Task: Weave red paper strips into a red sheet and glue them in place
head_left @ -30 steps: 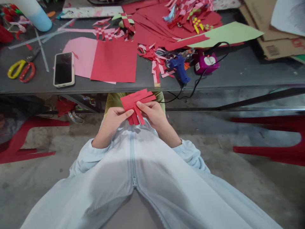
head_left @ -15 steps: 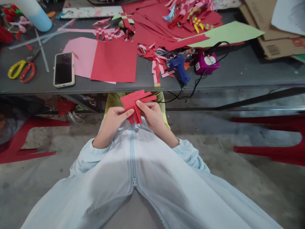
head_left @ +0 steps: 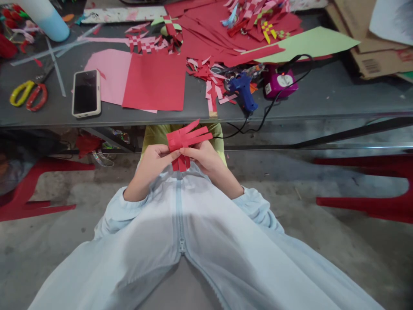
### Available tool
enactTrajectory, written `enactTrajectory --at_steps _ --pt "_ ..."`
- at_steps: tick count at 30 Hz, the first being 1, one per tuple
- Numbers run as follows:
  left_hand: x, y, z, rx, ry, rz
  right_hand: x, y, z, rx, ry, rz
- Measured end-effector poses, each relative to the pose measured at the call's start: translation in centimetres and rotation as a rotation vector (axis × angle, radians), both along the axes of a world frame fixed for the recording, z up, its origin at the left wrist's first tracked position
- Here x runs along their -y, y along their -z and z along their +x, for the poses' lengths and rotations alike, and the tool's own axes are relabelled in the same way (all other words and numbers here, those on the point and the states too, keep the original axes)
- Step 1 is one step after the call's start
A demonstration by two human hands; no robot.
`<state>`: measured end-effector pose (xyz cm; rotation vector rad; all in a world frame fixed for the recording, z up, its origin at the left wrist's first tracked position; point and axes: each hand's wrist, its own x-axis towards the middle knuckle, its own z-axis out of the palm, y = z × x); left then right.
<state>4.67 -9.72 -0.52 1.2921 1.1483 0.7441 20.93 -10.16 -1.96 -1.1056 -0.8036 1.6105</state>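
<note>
Over my lap, just in front of the table edge, I hold a piece of woven red paper strips (head_left: 181, 138). Several loose strip ends fan out to the upper right, and others hang down below. My left hand (head_left: 154, 165) pinches its lower left side, thumb on top. My right hand (head_left: 206, 158) grips it from the right, its thumb and finger meeting the left thumb at the middle. The fingers behind the paper are partly hidden.
On the dark table (head_left: 348, 97) lie red paper (head_left: 156, 84), pink paper (head_left: 111, 75), a phone (head_left: 86, 93), scissors (head_left: 29, 92), a blue glue gun (head_left: 244, 92) with its cable, a purple box (head_left: 280, 84) and paper scraps (head_left: 209, 77). Red stools (head_left: 380, 202) stand on both sides.
My right thumb has moved left and down, to the middle of the strips beside my left thumb. The upper strips have shifted and spread, one now pointing higher.
</note>
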Motion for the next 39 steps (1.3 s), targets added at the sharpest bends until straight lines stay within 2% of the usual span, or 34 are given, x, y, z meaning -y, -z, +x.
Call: enactTrajectory --at_steps 4,10,17,27,39 --pt "0.0 0.0 0.1 0.012 -0.013 -0.012 0.1 0.1 -0.1 -0.015 -0.006 -0.053" --pt "-0.2 -0.4 0.0 0.041 0.032 -0.016 0.0 0.0 -0.2 -0.023 0.067 -0.066" --pt "-0.2 -0.2 0.1 0.029 0.028 -0.005 0.0 -0.3 -0.3 -0.086 0.03 -0.061" --pt "-0.1 -0.2 0.2 -0.034 0.012 0.046 -0.2 0.3 -0.5 -0.117 0.028 -0.063" --pt "0.0 -0.5 0.5 -0.095 0.005 0.106 -0.2 0.4 -1.1 -0.162 0.135 -0.069"
